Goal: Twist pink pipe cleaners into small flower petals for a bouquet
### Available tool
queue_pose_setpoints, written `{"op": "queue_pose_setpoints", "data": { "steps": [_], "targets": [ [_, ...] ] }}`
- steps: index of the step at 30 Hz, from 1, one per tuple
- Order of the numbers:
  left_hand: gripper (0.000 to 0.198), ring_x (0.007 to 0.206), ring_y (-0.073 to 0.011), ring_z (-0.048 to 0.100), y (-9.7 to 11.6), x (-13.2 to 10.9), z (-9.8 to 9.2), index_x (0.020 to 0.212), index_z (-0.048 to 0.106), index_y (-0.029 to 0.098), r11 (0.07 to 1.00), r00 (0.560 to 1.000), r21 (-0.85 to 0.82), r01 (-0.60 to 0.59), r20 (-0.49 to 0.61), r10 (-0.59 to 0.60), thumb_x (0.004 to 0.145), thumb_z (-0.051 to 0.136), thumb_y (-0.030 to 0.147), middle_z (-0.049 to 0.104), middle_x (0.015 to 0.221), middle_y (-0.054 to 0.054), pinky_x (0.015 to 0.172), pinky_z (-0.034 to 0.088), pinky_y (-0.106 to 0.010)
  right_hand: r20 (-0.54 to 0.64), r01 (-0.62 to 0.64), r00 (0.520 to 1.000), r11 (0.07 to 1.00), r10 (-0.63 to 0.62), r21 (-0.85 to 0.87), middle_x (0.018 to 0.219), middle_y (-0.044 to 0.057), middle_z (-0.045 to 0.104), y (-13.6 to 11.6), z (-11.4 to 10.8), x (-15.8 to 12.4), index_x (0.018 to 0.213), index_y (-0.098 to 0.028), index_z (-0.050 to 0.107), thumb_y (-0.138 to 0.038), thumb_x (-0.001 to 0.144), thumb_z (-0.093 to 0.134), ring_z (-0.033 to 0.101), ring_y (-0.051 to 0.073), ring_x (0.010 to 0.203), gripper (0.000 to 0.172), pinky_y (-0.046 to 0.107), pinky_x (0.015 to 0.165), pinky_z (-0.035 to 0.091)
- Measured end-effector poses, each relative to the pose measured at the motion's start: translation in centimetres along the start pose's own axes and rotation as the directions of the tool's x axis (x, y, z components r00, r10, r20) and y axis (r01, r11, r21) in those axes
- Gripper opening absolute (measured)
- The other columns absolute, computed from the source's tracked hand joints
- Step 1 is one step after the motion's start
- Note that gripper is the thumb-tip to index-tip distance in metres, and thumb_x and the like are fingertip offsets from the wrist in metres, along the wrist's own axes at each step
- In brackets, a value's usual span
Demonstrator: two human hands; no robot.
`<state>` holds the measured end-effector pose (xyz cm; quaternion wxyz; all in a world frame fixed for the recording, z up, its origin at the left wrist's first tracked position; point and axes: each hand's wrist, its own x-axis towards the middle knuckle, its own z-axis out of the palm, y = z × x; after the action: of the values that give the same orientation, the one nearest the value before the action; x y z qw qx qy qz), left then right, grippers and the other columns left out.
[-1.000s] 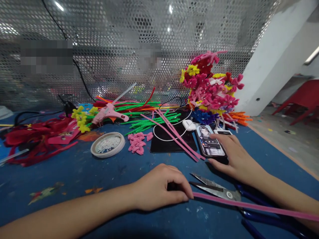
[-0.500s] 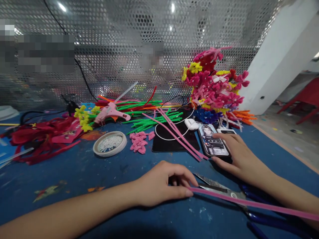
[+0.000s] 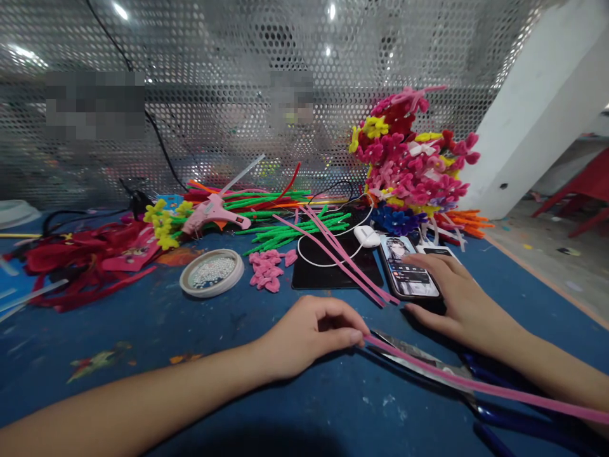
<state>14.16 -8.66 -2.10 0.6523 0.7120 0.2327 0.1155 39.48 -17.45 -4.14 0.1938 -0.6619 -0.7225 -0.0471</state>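
Note:
Between thumb and fingers, my left hand (image 3: pixel 314 336) pinches the end of a long pink pipe cleaner (image 3: pixel 480 386), which runs off to the right edge. Under it lie scissors (image 3: pixel 404 362) with dark blue handles, partly covered. My right hand (image 3: pixel 457 298) rests with fingers spread over a smartphone (image 3: pixel 412 270), its index finger on the lit screen. Two or more loose pink pipe cleaners (image 3: pixel 345 257) lie left of the phone, across a black tablet-like slab (image 3: pixel 309 270). Small pink twisted pieces (image 3: pixel 266 270) sit near a round dish of white beads (image 3: pixel 212 273).
A pink glue gun (image 3: pixel 214 212) and green pipe cleaners (image 3: pixel 299 231) lie at the back. At back right stands a bunch of fuzzy flowers (image 3: pixel 413 165). Red ribbons (image 3: pixel 80 257) spread on the left. A white earphone case (image 3: pixel 366 236) touches the slab. Perforated metal (image 3: pixel 214 76) walls the back.
My left hand has risen slightly, lifting the pink pipe cleaner's end away from the table. My right hand stays at the phone, and the artwork low on its screen has changed slightly.

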Motion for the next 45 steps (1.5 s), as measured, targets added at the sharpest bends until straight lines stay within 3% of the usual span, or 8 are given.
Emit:
{"op": "queue_pose_setpoints", "data": {
  "steps": [13,21,25,29,33,35,37,45],
  "targets": [
    [0.011,0.075,-0.0098,0.059,-0.2,-0.1,0.1,0.085,0.068,0.017,1.000,1.000,0.012,-0.007,0.005,0.007,0.078,0.063,0.024,0.067,0.079,0.000,0.070,0.044,-0.020,0.000,0.046,0.999,0.998,-0.046,-0.050,0.125,0.012,0.050,-0.1,0.1,-0.1,0.126,-0.019,0.040,-0.046,0.076,0.058,0.042,0.031,0.118,0.060,0.048,0.097,0.039],
    [0.010,0.073,-0.0095,0.058,-0.3,-0.1,0.1,0.085,0.067,0.017,1.000,1.000,0.009,-0.015,-0.008,0.015,0.078,0.063,0.024,0.066,0.078,0.000,0.068,0.043,-0.020,-0.117,0.118,0.986,0.992,-0.122,-0.037,0.122,0.015,0.050,0.6,0.3,-0.1,0.128,-0.015,0.037,-0.041,0.077,0.058,0.045,0.032,0.114,0.061,0.049,0.094,0.039],
    [0.009,0.066,-0.0080,0.055,-0.3,0.2,0.0,0.081,0.067,0.016,0.999,0.998,-0.046,-0.010,-0.060,0.008,0.077,0.064,0.023,0.065,0.073,0.001,0.062,0.041,-0.019,-0.240,0.277,0.932,0.961,-0.272,-0.014,0.111,0.014,0.057,-0.2,-0.1,-0.4,0.117,-0.014,0.045,-0.030,0.080,0.058,0.052,0.027,0.105,0.042,0.044,0.089,0.042],
    [0.012,0.061,-0.0082,0.053,-0.1,0.3,0.0,0.080,0.067,0.014,0.995,0.995,-0.101,0.002,-0.095,-0.012,0.074,0.066,0.025,0.065,0.070,0.000,0.058,0.040,-0.020,-0.205,0.527,0.827,0.849,-0.523,-0.039,0.098,0.007,0.066,-3.8,-1.0,-0.3,0.110,-0.018,0.052,-0.020,0.084,0.055,0.057,0.020,0.094,0.027,0.037,0.082,0.044],
    [0.012,0.059,-0.0079,0.051,0.0,0.2,0.0,0.078,0.067,0.013,0.994,0.991,-0.104,-0.022,-0.131,0.008,0.073,0.066,0.024,0.063,0.065,0.001,0.058,0.038,-0.019,-0.239,0.630,0.749,0.776,-0.618,-0.035,0.082,0.003,0.068,-7.2,-0.6,0.7,0.096,-0.017,0.059,-0.018,0.084,0.056,0.057,0.015,0.075,0.013,0.032,0.073,0.044],
    [0.011,0.061,-0.0081,0.051,0.0,0.1,0.0,0.078,0.067,0.013,0.998,0.993,-0.057,-0.033,-0.119,0.026,0.074,0.065,0.023,0.063,0.067,0.001,0.059,0.039,-0.019,-0.231,0.670,0.721,0.742,-0.654,-0.008,0.071,0.001,0.065,-7.7,0.1,1.2,0.084,-0.017,0.061,-0.014,0.085,0.054,0.055,0.013,0.066,0.007,0.029,0.064,0.041],
    [0.012,0.066,-0.0092,0.053,-0.1,0.0,0.0,0.082,0.067,0.014,0.999,0.996,0.037,-0.033,-0.084,0.036,0.077,0.062,0.023,0.064,0.073,0.000,0.062,0.040,-0.020,-0.201,0.695,0.707,0.719,-0.678,0.023,0.064,0.000,0.062,-7.4,0.7,1.4,0.077,-0.016,0.061,-0.012,0.087,0.049,0.052,0.012,0.061,0.016,0.028,0.058,0.038],
    [0.015,0.071,-0.0105,0.055,0.4,-0.5,0.5,0.090,0.066,0.017,0.884,0.991,0.454,-0.111,-0.019,0.134,0.083,0.053,0.018,0.065,0.080,0.000,0.066,0.041,-0.020,-0.143,0.671,0.741,0.735,-0.657,0.101,0.068,0.005,0.063,-6.8,0.4,0.9,0.082,-0.012,0.064,-0.012,0.092,0.040,0.051,0.014,0.063,0.025,0.028,0.056,0.038]
  ]
}}
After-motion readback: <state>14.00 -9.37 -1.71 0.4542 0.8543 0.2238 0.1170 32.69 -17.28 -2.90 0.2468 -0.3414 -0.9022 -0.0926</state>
